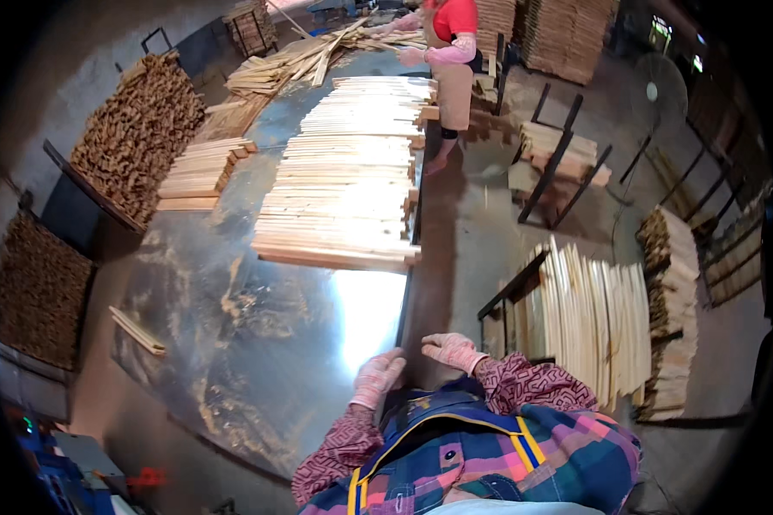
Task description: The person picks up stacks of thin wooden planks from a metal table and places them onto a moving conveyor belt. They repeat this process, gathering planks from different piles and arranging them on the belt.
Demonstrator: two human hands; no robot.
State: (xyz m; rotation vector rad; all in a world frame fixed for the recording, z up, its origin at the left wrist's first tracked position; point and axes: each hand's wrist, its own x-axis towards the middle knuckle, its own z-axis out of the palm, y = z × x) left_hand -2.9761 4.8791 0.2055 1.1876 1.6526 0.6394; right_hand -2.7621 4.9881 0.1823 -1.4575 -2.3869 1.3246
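My left hand [378, 378], in a pinkish-white glove, is at the near right edge of the metal table [292, 335]. Its fingers are stretched out and nothing shows in them. To the right, past the table edge and in front of my body, is my right hand [453, 350], gloved alike. Its fingers point left, slightly bent and apart from the thumb, with nothing visible in them. Farther up the table lies a long row of pale wooden strips [339, 184], side by side; neither hand touches it.
Left on the table are a smaller strip pile [199, 172] and a few loose strips [137, 330]. Stacked wood [137, 124] stands beyond the left edge. A rack of upright strips [594, 318] is close on my right. At the far end, a co-worker [451, 64] stands by jumbled strips [275, 73].
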